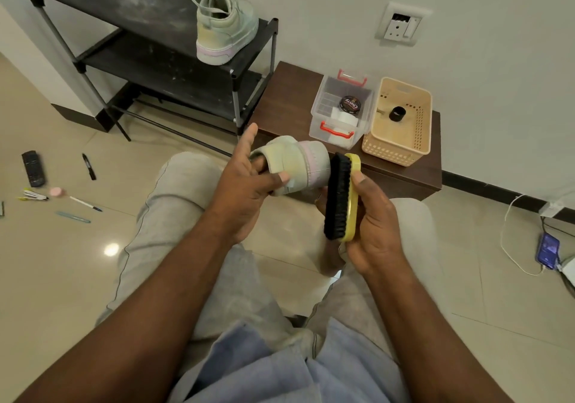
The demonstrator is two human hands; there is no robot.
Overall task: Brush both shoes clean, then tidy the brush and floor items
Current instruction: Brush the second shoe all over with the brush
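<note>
My left hand (245,184) holds a pale green and pink shoe (298,161) in front of me, fingers inside its opening and thumb on its side. My right hand (370,231) grips a yellow-backed brush (340,195) with black bristles, and the bristles face the shoe's heel and touch it. The second shoe (225,26) of the pair stands upright on the top shelf of a black shoe rack (93,4). On the floor at the left lie a remote control (33,168), a black marker (89,166), a pen (85,204) and other small items.
A low brown bench (289,97) stands against the wall. It bears a clear box (340,113) with red handles and a polish tin, and a beige basket (399,122) with a black object inside. A phone (547,251) on a white cable lies at the right.
</note>
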